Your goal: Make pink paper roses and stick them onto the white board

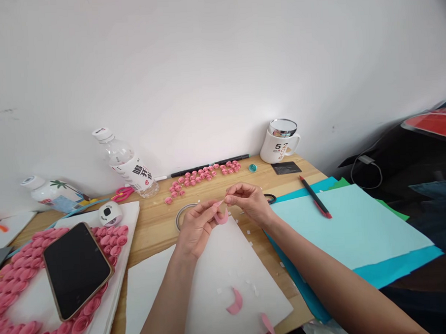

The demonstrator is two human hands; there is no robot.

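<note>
Pinching a curved pink strip [222, 218] between them, the left hand [196, 227] and the right hand [248, 201] meet just above the top end of a white sheet [227, 258]. Plenty looks done, I would judge: rolled pink coils [198, 179] lie loose from 10 to 12 o'clock of the hands, and pink rosettes [28, 332] crowd a white board [32, 298] at 8 o'clock (a phone [77, 269] rests on top, hiding some of them). Whether the rosettes are glued down cannot be told. The held strip is not coiled yet, and two more pink pieces lie unrolled, one [235, 302] at 6 o'clock and another [267, 325] towards 5, so some rolling seems left.

The left forearm comes in from 7 o'clock, its thumb and fingers closed on the strip's near part. The right forearm reaches in from 4 o'clock, wrist bent inward, with thumb and forefinger nipping the strip's upper end. Both hands are lifted over the work, fingertips nearly touching, the strip's loop hanging beneath them.
</note>
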